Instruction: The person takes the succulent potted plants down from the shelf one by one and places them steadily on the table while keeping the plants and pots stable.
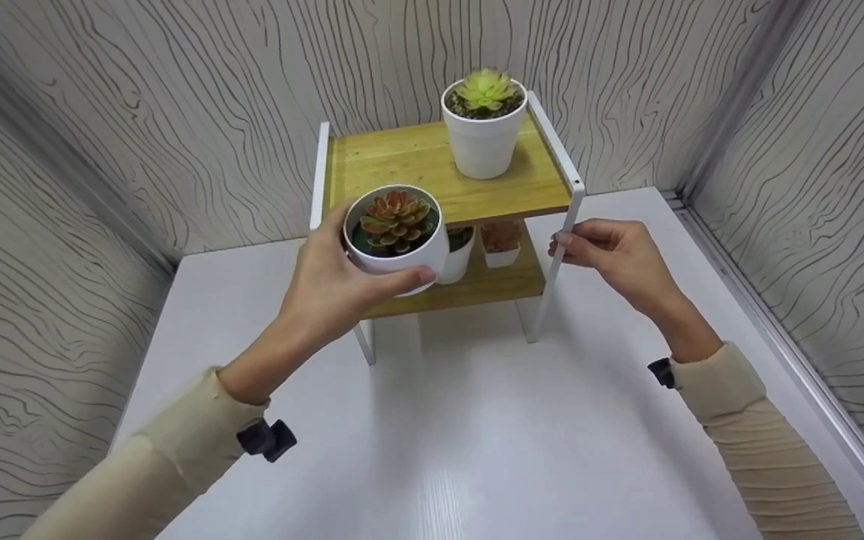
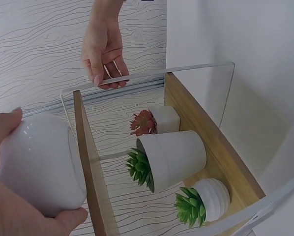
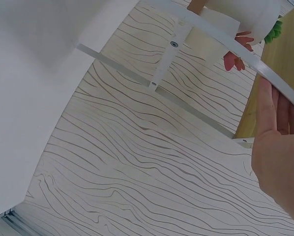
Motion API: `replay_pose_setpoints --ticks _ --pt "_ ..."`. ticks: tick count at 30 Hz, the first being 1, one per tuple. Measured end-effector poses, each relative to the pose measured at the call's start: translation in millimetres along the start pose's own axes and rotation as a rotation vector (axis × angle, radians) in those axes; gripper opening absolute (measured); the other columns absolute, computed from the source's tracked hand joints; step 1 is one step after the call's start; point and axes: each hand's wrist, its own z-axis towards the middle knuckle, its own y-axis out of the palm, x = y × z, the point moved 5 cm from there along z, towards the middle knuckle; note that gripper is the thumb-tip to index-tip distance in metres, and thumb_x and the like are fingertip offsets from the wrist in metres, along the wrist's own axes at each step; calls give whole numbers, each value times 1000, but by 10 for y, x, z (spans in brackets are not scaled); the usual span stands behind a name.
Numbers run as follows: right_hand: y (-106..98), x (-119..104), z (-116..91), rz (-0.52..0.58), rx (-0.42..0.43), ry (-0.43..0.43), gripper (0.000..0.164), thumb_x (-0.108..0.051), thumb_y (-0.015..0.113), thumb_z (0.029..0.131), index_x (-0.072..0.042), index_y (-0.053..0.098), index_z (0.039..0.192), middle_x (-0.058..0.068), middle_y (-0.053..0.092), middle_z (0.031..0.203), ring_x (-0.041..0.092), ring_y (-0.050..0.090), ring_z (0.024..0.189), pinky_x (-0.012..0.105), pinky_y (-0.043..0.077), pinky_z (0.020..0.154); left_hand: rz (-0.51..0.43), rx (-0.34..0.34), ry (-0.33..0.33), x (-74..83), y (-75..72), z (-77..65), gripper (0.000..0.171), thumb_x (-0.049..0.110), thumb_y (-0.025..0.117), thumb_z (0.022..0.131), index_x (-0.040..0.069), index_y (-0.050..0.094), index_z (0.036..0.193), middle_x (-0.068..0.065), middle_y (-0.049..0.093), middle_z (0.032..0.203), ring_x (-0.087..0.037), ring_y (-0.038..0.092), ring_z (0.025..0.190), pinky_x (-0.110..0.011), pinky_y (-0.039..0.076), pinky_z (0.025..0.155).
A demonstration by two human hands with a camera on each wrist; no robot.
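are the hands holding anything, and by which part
The left hand holds a white pot with a reddish plant, gripped round its outer wall. The right hand pinches the near right shelf leg, below the top board.

Person, two bare hands: left hand (image 1: 331,281), right hand (image 1: 621,261). Both arms had long sleeves in pale beige. Left sleeve (image 1: 143,465) looked mostly smooth, with a curved line across the fabric just behind the left cuff (image 1: 211,409). Right sleeve (image 1: 784,465) was different: rows of crosswise creases along the forearm, then a smoother right cuff (image 1: 717,381). Small black blocky part at each cuff, on the inward side. Left black part (image 1: 267,439) showed two angular lumps; right black part (image 1: 661,373) showed one. Markings too small to read.
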Motion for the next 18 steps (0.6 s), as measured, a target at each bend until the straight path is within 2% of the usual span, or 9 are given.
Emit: replay_pose_setpoints --ticks 10,18 --pt "24 -4 21 40 -18 -19 31 -20 67 104 7 74 117 14 78 110 23 77 108 31 62 96 -45 -12 21 -32 24 -135 94 35 98 72 20 48 150 5 60 140 -17 57 132 -43 50 114" --pt "-4 -9 -5 -14 -6 -1 34 -27 66 105 3 75 119 7 77 110 23 76 110 28 61 96 -68 -33 27 -31 57 -218 94 31 100 70 21 50 148 4 61 139 -17 58 132 -42 51 113"
